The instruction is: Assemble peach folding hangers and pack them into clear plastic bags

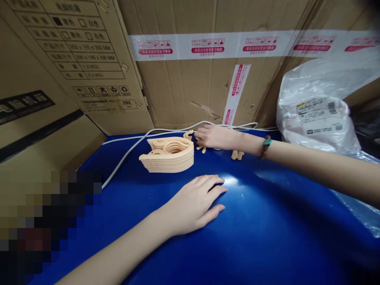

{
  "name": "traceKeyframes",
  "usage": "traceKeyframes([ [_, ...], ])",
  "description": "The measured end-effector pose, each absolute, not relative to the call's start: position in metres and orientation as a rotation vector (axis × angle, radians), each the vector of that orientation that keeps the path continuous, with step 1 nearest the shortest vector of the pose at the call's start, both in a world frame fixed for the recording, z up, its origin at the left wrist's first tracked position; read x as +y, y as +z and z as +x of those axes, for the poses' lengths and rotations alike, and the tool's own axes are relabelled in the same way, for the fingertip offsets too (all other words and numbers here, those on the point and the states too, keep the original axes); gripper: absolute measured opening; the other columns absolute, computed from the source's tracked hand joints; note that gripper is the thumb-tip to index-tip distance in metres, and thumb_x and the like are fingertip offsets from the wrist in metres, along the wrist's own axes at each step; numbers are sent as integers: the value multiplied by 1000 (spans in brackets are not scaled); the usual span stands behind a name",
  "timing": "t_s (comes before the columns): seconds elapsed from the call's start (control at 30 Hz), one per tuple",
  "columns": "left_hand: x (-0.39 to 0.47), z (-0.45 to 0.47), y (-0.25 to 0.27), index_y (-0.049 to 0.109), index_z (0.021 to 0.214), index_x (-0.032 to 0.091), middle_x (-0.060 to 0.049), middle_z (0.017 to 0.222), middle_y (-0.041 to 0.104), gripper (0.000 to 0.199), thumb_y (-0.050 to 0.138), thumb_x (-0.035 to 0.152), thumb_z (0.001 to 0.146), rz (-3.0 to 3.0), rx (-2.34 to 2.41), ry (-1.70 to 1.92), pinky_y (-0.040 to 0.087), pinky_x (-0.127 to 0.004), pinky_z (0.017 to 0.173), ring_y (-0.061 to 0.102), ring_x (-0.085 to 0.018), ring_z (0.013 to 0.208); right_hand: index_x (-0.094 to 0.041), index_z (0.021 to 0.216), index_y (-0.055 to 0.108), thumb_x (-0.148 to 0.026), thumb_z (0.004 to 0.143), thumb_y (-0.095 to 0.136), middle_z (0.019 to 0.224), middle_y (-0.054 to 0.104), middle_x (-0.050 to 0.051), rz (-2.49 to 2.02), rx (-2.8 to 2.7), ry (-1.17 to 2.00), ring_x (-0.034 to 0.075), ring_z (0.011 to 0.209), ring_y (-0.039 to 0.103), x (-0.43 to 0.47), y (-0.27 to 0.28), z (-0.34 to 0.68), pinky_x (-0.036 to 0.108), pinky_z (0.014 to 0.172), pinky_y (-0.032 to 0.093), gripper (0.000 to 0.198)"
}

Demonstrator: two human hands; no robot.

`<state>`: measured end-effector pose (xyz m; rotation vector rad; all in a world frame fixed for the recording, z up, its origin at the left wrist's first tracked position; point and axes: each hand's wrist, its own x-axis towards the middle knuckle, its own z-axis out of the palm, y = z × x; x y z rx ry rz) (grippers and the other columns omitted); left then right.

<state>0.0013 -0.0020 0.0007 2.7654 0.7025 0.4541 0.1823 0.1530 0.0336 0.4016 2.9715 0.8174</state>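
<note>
My left hand (197, 204) lies palm down on the blue tabletop (267, 229), fingers spread and holding nothing. Farther back, my right hand (218, 137) reaches in from the right with its fingers curled down over a small peach plastic piece (202, 149), whose ends show below the fingertips. A hook-shaped peach piece (187, 135) lies just left of those fingers. Beside it stands a neat stack of curved peach plastic parts (170, 162), all of one shape. More small peach pieces (237, 154) lie under my right wrist.
A white cable (127, 152) runs along the back of the table and down its left side. Cardboard boxes (184, 87) wall in the back and left. At the right sits a clear plastic bag (314, 114) with a labelled white package inside.
</note>
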Motion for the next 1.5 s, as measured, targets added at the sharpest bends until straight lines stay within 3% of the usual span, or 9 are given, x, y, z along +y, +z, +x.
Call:
traceKeyframes([
  [0.23, -3, 1, 1, 57, 122, 16, -10, 130, 59, 28, 46, 27, 98, 2796, 648, 435, 43, -40, 107, 51, -25, 126, -15, 97, 65, -13, 99, 38, 103, 62, 11, 297, 2894, 875, 22, 93, 58, 135, 35, 189, 35, 76, 41, 27],
  [0.4, -4, 3, 2, 61, 113, 16, -8, 121, 64, 22, 45, 22, 99, 2838, 577, 545, 46, -35, 101, 56, -22, 118, -14, 98, 64, -24, 102, 37, 106, 63, 12, 296, 2876, 867, 21, 86, 60, 110, 37, 198, 36, 73, 42, 29],
  [0.63, -10, 0, 12, 64, 85, 14, -5, 82, 69, 26, 40, 7, 92, 2841, 529, 1024, 51, -27, 71, 62, -16, 76, -16, 94, 62, -16, 100, 39, 94, 63, 8, 165, 3003, 906, 19, 81, 59, 55, 35, 214, 33, 69, 42, 24],
  [0.73, -9, 0, 11, 63, 80, 15, -3, 75, 67, 28, 39, 8, 93, 2879, 652, 1030, 49, -27, 64, 59, -16, 69, -15, 92, 62, -13, 99, 40, 91, 63, 8, 233, 3062, 850, 19, 82, 60, 34, 30, 222, 33, 68, 44, 23],
  [0.87, -4, 5, 1, 65, 101, 10, -11, 104, 69, 24, 42, 14, 94, 2904, 952, 867, 53, -36, 87, 62, -24, 100, -13, 107, 62, -14, 98, 41, 106, 65, 11, 405, 3087, 770, 22, 92, 62, 22, 20, 236, 34, 73, 50, 23],
  [1.0, -1, 8, -10, 46, 136, 1, -23, 143, 47, 52, 49, 34, 96, 2940, 1123, 664, 40, -50, 109, 41, -35, 136, -8, 131, 54, -13, 98, 40, 129, 61, 15, 574, 3073, 659, 24, 110, 60, 21, 9, 249, 37, 89, 52, 36],
  [1.2, -1, 7, -8, 41, 140, 4, -19, 144, 48, 57, 50, 40, 96, 2809, 1123, 479, 41, -46, 110, 46, -30, 133, -1, 147, 35, -11, 95, 41, 147, 46, 17, 736, 3075, 507, 26, 128, 51, 17, 1, 252, 40, 103, 46, 53],
  [1.33, -2, 7, -4, 42, 138, 7, -16, 140, 52, 51, 50, 35, 97, 2768, 1074, 491, 43, -43, 109, 49, -27, 129, 0, 143, 41, -9, 90, 45, 145, 49, 19, 736, 3095, 471, 28, 128, 51, 14, 3, 250, 40, 100, 48, 54],
  [1.5, -4, 7, -2, 43, 138, 13, -13, 140, 49, 46, 50, 31, 97, 2715, 1060, 494, 46, -41, 106, 51, -26, 127, 1, 135, 52, -11, 91, 46, 128, 62, 21, 749, 3148, 508, 29, 109, 61, -1, 5, 243, 41, 89, 52, 46],
])
